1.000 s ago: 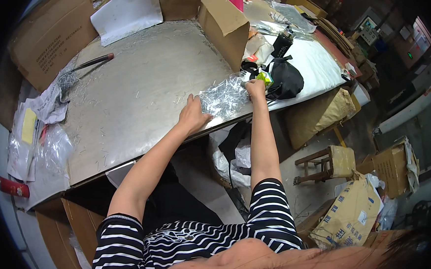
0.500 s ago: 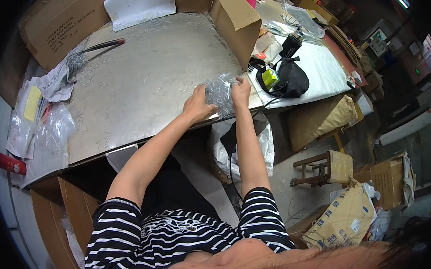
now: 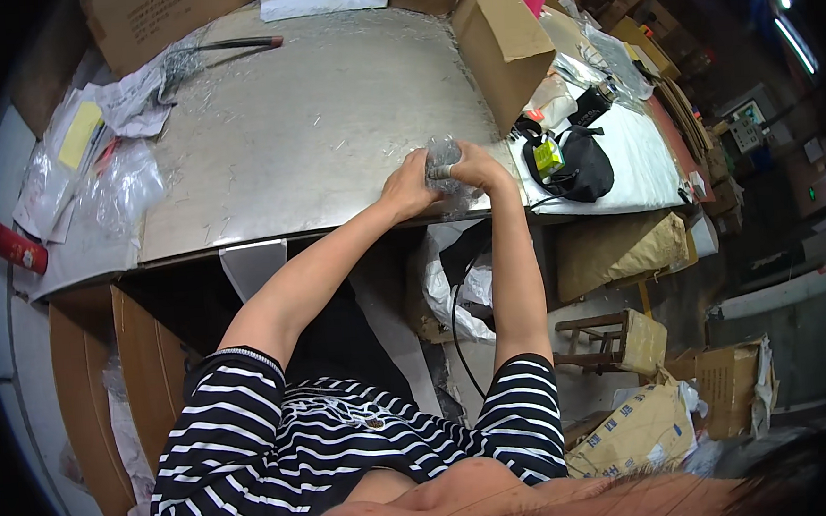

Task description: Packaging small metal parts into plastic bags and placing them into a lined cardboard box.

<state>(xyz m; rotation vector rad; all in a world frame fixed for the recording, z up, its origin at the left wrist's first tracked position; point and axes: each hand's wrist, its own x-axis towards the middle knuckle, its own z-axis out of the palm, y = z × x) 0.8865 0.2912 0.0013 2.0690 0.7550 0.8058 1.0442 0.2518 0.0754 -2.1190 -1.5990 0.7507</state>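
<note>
Between my two hands is a small transparent plastic bag, greyish and crinkled, its contents too blurred to name. My left hand grips its left side with fingers closed. From the right, my right hand is closed round the other side, thumb toward the middle. The bag is bunched up near the front edge of the metal-topped table. Small transparent slivers lie scattered over that surface.
A dark rod-like tool lies at the back left, near crumpled papers and plastic bags. An open cardboard box stands right of my hands, beside a black pouch. A red can is far left; a wooden stool stands below right.
The bag was spread wider and flatter between my hands; now it is squeezed narrower and my hands are closer together. The whole view has shifted a little.
</note>
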